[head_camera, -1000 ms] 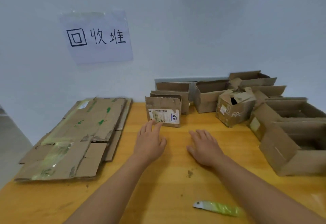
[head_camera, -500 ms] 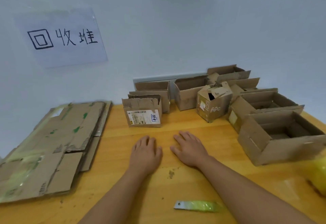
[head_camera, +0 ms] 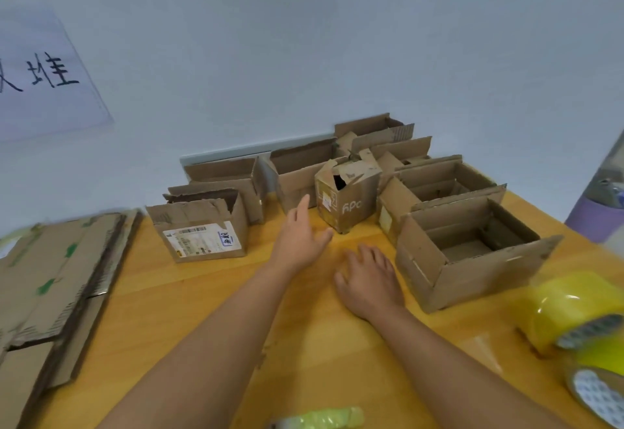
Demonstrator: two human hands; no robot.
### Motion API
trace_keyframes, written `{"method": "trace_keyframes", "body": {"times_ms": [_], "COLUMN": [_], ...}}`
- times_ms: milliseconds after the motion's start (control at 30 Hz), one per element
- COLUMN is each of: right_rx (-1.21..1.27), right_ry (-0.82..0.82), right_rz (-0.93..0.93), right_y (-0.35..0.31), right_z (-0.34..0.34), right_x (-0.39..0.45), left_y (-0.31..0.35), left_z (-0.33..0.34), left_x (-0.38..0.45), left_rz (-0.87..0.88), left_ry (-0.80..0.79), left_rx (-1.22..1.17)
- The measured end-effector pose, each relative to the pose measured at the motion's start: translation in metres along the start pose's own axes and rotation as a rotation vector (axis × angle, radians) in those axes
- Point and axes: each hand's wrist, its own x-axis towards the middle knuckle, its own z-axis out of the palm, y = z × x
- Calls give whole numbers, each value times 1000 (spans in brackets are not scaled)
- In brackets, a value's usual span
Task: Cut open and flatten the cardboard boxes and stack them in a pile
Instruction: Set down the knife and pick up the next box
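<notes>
Left hand [head_camera: 299, 242] reaches forward above the wooden table [head_camera: 209, 300], fingers straight and loosely spread, holding nothing; its fingertips come near the small torn box [head_camera: 349, 197] printed with pale letters, though whether they touch it cannot be told. Right hand [head_camera: 368, 280] lies flat, palm down, on the table, fingers relaxed and slightly apart, just beside the large open box [head_camera: 449, 273].

Much is cut off: the paper sign [head_camera: 44, 80] on the wall shows only part of its writing, the flattened cardboard pile [head_camera: 57, 280] runs out of the left edge and is blurred, and the yellow-wrapped object [head_camera: 320, 418] at the bottom edge is only half in view (what it is cannot be made out).

A labelled box [head_camera: 199, 229] stands left of the hands, open at the top, with more open boxes [head_camera: 297, 175] crowded behind it along the wall. Yellow tape rolls [head_camera: 574, 313] sit at the right edge, and a blurred purple shape [head_camera: 597, 212] stands beyond them.
</notes>
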Motion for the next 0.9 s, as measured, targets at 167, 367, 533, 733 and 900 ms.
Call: {"method": "trace_keyframes", "body": {"times_ms": [167,367,533,733,900], "right_rx": [-10,-47,-48,0,269], "right_ry": [54,78,91,89,174], "right_rz": [4,13,2,15,-10], "right_y": [-2,-2,-2,0,-1], "right_z": [1,5,5,4,-4], "right_x": [6,9,10,9,2], "left_y": [9,9,9,-14,-35], "left_z": [18,31,25,-10,-48], "left_x": [41,62,51,-9,-83], "left_rz": [-40,-17,19,72,55], "left_ry": [1,46,97,191,262], "left_rx": [-144,-305,-337,-284,-276]}}
